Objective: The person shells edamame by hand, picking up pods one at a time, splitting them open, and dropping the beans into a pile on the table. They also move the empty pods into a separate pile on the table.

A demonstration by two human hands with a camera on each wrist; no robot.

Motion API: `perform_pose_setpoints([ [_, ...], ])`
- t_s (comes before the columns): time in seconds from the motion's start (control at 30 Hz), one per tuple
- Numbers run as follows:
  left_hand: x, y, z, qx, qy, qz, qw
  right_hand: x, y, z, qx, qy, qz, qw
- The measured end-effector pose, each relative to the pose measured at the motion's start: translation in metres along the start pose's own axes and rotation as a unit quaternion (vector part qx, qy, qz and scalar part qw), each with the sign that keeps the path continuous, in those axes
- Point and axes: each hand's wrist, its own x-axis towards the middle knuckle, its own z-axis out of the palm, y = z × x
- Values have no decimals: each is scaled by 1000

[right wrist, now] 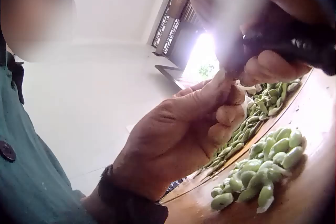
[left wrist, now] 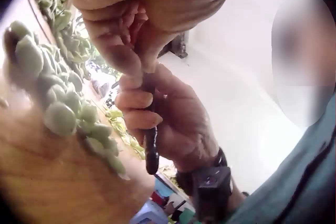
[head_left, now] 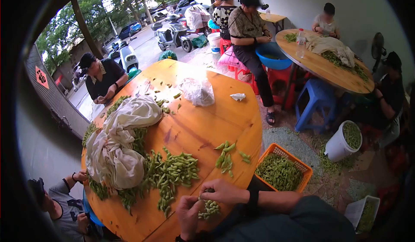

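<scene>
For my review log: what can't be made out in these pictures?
Left wrist view: the upper end of the slim, dark, glossy rod, hidden among the fingers of the left hand and right hand.
Right wrist view: anything the left hand may pinch, hidden by its own fingers.
Head view: whatever lies under the crumpled cream cloth, covered by its folds.
Head view: anything inside the crumpled translucent plastic bag, lost in creases and glare.

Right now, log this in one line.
Right hand: holds slender dark rod; Left hand: curled near right, contents hidden; Green oval beans: piled on orange wooden tabletop
</scene>
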Motion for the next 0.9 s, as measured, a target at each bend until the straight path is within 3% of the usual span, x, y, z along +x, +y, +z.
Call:
perform_pose_setpoints([
  [0.27,3,-4,-1,-54,5,-22,998,0,-5,1,0,-8,32,999],
  [0.33,4,-7,0,-70,6,-29,997,-1,-6,5,5,47,-26,999],
  [0.57,1,-19,5,-58,36,27,997,2,2,6,54,21,32,998],
  [0.7,-1,-21,6,39,56,74,995,3,13,15,162,36,27,986],
  [0.73,-1,-20,7,73,60,84,992,2,5,11,192,22,60,979],
  [0.83,-2,0,13,37,51,22,998,1,5,10,222,-4,90,971],
  [0.9,2,-1,9,57,57,1,997,2,4,11,119,40,58,990],
])
